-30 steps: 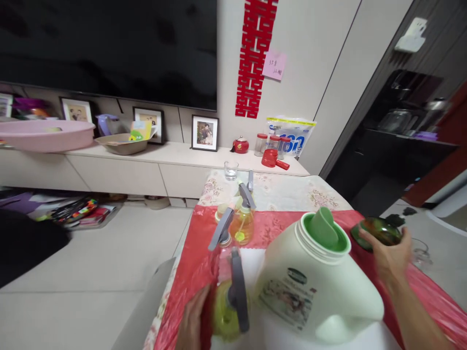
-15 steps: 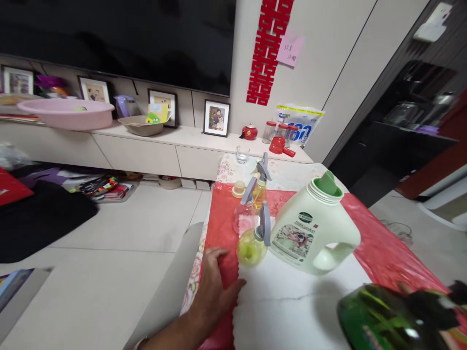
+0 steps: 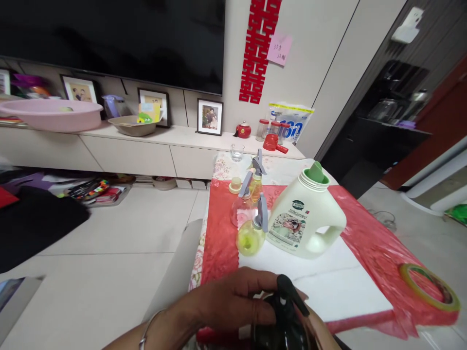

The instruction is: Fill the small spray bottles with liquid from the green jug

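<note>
My left hand (image 3: pixel 237 299) is closed around the collar of a dark green bottle with a black spray head (image 3: pixel 288 316), low in the middle of the view. On the bottle's far right side is my right hand (image 3: pixel 316 321), mostly hidden behind it, gripping it. Just beyond stands a round spray bottle with yellow-green liquid and a grey trigger (image 3: pixel 251 239). Behind that are a pinkish spray bottle (image 3: pixel 239 211) and another yellow one (image 3: pixel 256 187). A large pale green detergent jug (image 3: pixel 306 218) with a green spout stands to their right.
A white board (image 3: pixel 350 277) lies on the red table cover (image 3: pixel 222 233). A roll of yellow tape (image 3: pixel 408 279) rests at the right edge. A small cap (image 3: pixel 235 184) and a glass cup (image 3: pixel 237 152) stand farther back. A low cabinet (image 3: pixel 138 154) runs behind.
The dark green bottle has come from the lower right to the middle, in my right hand. My left hand has left the table edge and taken hold of its top.
</note>
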Action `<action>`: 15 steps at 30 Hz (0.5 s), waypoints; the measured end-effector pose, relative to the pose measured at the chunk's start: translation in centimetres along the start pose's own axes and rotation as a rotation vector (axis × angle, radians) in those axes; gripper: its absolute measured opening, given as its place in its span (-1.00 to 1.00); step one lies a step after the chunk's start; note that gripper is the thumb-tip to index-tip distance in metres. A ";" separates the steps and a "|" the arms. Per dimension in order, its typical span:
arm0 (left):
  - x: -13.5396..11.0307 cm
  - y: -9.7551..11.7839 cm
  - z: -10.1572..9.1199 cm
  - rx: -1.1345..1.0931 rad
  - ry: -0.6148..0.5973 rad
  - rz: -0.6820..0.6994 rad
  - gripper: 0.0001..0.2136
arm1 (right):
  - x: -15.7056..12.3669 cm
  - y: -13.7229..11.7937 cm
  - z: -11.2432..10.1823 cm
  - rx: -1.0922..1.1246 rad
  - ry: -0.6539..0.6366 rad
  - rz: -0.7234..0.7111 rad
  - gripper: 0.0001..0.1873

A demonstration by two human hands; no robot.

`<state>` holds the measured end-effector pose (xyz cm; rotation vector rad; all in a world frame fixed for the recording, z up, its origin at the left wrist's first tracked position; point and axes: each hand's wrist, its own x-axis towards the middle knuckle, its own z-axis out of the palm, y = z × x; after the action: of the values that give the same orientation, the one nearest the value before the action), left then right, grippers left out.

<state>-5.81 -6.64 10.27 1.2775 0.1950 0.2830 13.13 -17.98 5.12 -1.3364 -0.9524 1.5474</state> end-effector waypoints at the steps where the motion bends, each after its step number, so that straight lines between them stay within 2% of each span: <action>1: 0.2 -0.1 -0.1 -0.033 0.012 0.002 -0.61 | 0.2 0.0 -0.3 -0.022 -0.020 -0.025 0.02; 3: 0.6 -0.7 -0.1 -0.101 0.107 0.021 -0.62 | 0.6 0.2 -1.0 -0.112 -0.061 -0.089 0.05; 5: 1.0 -1.6 0.3 -0.126 0.266 0.053 -0.57 | 0.9 0.4 -1.7 -0.246 -0.067 -0.151 0.00; 8: 1.6 -2.6 1.1 -0.130 0.480 0.097 -0.50 | 1.2 0.8 -2.1 -0.408 0.034 -0.249 -0.10; 10: 1.9 -2.8 1.6 -0.097 0.575 0.171 -0.56 | 1.4 1.1 -2.0 -0.493 0.097 -0.353 -0.10; 12: 2.0 -2.6 1.9 -0.032 0.665 0.309 -0.67 | 1.5 1.4 -1.9 -0.612 0.148 -0.450 -0.10; 15: 1.7 -1.5 1.5 -0.035 0.826 0.429 -0.72 | 1.1 1.8 -2.5 -0.794 0.242 -0.524 -0.15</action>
<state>-3.61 -7.88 9.23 1.0972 0.6132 1.1770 15.37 -17.54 2.71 -1.5658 -1.6835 0.5925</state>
